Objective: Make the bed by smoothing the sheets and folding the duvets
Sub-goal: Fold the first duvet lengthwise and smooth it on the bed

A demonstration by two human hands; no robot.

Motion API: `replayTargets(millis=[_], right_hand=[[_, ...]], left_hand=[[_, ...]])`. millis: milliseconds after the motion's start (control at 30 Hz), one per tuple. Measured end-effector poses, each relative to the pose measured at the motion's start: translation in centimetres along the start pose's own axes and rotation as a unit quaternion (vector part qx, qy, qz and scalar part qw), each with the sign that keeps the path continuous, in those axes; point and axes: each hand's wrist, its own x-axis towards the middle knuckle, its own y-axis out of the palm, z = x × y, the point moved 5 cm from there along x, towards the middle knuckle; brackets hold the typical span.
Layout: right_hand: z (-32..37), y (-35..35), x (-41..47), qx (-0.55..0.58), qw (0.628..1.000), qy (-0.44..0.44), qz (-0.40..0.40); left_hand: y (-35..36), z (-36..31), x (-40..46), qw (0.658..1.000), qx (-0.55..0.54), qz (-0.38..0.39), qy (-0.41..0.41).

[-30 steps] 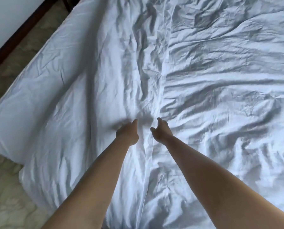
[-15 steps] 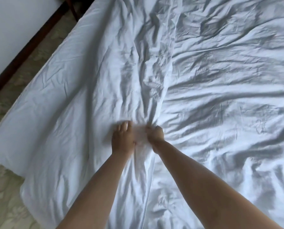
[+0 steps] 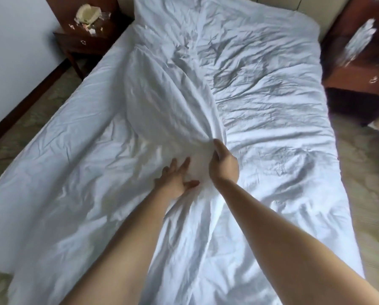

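Note:
A wrinkled white duvet (image 3: 261, 102) covers the bed, with a raised fold (image 3: 166, 106) of it lifted along the middle. My right hand (image 3: 222, 164) grips the edge of that fold near the bed's centre and holds it up. Just to its left, my left hand (image 3: 175, 179) lies flat on the cloth with its fingers spread. The left part of the bed shows a smoother white layer (image 3: 63, 172), sheet or duvet I cannot tell.
A dark wooden nightstand (image 3: 85, 38) with small cluttered items stands at the far left of the bed by the wall. Another wooden nightstand (image 3: 358, 71) stands at the far right. Patterned carpet (image 3: 364, 183) runs along both sides.
The view has risen and now takes in the whole bed. My right hand has lifted the gathered fold of duvet. My left hand has let go and spread flat.

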Motion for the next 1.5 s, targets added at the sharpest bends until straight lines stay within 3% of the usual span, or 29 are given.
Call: replayTargets(millis=[100, 167, 333, 600, 967, 1233, 1500], right_hand=[[-6.5, 1.6, 0.3, -0.101, 0.977, 0.125, 0.143], [-8.8, 2.8, -0.5, -0.148, 0.955, 0.156, 0.203], [-9.9, 4.3, -3.6, -0.133, 0.951, 0.156, 0.231], [-10.2, 1.3, -5.9, -0.102, 0.963, 0.117, 0.219], [-14.5, -10.1, -11.4, -0.102, 0.973, 0.043, 0.201], [-20.9, -20.3, -15.8, -0.176, 0.972, 0.04, 0.15], [-26.5, -32.2, -20.5, -0.24, 0.968, 0.054, 0.051]], left_hand=[[4.8, -0.1, 0.0, 0.995, 0.058, 0.079, 0.028], [6.0, 0.3, -0.3, 0.992, 0.081, 0.091, 0.033], [5.3, 1.2, -0.3, 0.989, 0.123, 0.083, 0.014], [4.9, -2.6, -3.6, 0.988, 0.144, 0.051, 0.027], [8.2, -13.3, -14.4, 0.984, 0.17, -0.001, 0.046], [10.6, -21.1, -19.3, 0.972, 0.2, -0.013, 0.122], [14.4, -32.6, -22.5, 0.941, 0.204, -0.017, 0.271]])
